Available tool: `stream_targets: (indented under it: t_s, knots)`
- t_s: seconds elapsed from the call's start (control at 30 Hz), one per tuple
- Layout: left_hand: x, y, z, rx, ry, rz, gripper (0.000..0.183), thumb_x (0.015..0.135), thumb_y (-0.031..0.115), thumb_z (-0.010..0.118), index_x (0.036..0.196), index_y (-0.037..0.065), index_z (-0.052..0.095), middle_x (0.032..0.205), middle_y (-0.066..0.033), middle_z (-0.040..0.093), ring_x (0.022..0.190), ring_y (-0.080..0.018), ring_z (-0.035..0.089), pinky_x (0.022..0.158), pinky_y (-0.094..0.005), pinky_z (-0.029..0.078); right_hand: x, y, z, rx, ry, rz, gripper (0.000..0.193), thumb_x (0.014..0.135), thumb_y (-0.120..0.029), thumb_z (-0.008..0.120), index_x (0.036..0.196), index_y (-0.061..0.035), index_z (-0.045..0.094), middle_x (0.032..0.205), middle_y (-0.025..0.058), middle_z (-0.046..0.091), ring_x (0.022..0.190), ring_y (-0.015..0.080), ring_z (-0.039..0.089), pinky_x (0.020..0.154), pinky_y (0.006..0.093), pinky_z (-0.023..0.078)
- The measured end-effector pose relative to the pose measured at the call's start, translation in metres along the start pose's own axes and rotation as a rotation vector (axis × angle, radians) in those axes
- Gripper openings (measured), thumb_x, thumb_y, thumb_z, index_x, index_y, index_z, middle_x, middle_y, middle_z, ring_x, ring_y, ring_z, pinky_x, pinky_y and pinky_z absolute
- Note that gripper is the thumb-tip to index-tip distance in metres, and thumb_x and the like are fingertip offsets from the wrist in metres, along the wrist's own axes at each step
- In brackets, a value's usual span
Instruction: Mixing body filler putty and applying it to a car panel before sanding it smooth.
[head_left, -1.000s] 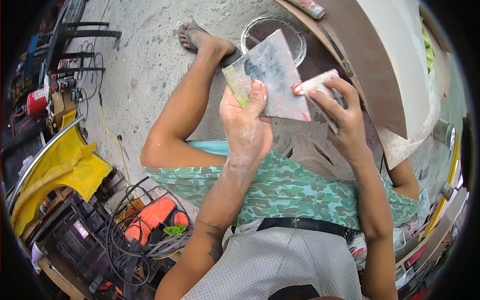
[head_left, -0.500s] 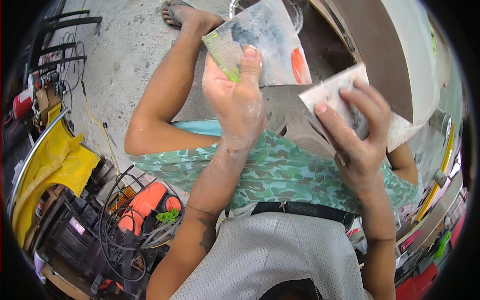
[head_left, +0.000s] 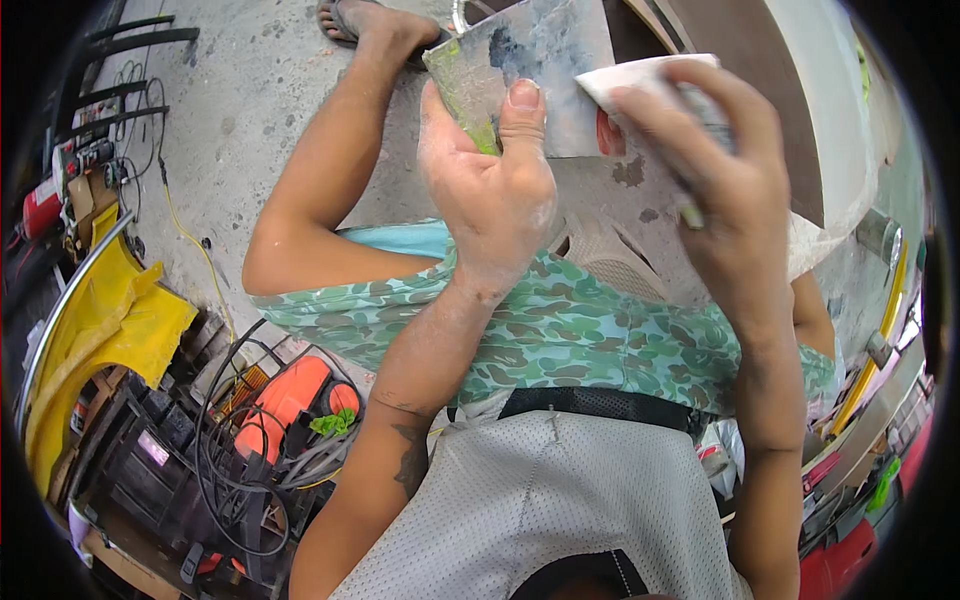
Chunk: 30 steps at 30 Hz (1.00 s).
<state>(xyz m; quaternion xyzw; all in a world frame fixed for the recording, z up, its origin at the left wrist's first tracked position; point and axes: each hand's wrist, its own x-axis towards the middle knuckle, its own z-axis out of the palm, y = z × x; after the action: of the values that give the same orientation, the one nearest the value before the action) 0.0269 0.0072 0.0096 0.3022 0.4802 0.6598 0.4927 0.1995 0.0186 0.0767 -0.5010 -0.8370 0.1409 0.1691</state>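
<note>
Found grip of left hand [head_left: 488, 195] clasped on a flat board [head_left: 560, 75], with thumb laid across the upper face and other fingers mostly hidden beneath. Found grip of right hand [head_left: 735, 170] grasping a pale plate [head_left: 640, 74], with fingers blurred. Located board raised above the concrete floor [head_left: 230, 110], ahead of the patterned green shorts [head_left: 570, 345]. Observed plate's left corner overlapping board's right edge in view; could not confirm contact.

Judged work only part-way along. Noted pale and dark grey smears over much of board, yellow-green marks along its left edge, and a red-orange streak [head_left: 608, 135] near its lower right corner, apparently left unblended. Could not inspect plate's underside for paste.

Saw no loose article between the two hands. Noted brown panel [head_left: 770, 55] close behind right hand, judged likely to limit room there. Recorded metal rim [head_left: 458, 14] partly covered by board, and sandalled foot [head_left: 345, 22] to its left. Logged farther left a yellow panel [head_left: 110, 330], orange casing [head_left: 285, 405] and tangled black cables [head_left: 215, 440], all well apart from board.
</note>
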Motion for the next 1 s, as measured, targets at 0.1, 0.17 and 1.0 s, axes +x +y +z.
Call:
stream_targets:
  t_s: [0.1,0.17,1.0]
  knots:
    - [0.005,0.003,0.005,0.297,0.028,0.128,0.022,0.1,0.01,0.065,0.118,-0.001,0.056,0.101,-0.0038,0.065,0.089,-0.0093,0.06,0.081,-0.0256,0.05,-0.025,-0.003,0.017,-0.01,-0.06,-0.011,0.056,0.072,0.004,0.072,0.122,-0.0198,0.073,0.124,0.0107,0.062,0.118,0.036,0.057,0.098,0.0463,0.047]
    - [0.01,-0.003,0.002,0.066,0.044,0.088,0.022,0.101,0.01,0.064,0.118,-0.002,0.056,0.101,-0.0043,0.066,0.089,-0.0102,0.06,0.082,-0.0262,0.05,-0.05,0.002,0.023,0.04,-0.185,0.038,0.053,0.073,0.0,0.075,0.123,-0.0182,0.073,0.126,0.0118,0.061,0.12,0.0358,0.057,0.102,0.0463,0.047]
    - [0.017,-0.006,-0.007,0.001,0.093,-0.005,0.023,0.1,0.007,0.064,0.12,-0.001,0.057,0.107,-0.0055,0.067,0.093,-0.0094,0.061,0.086,-0.0252,0.049,-0.065,0.006,0.041,-0.004,0.026,0.021,0.044,0.077,-0.013,0.076,0.119,-0.025,0.076,0.13,0.0105,0.056,0.123,0.0343,0.054,0.102,0.0454,0.045]
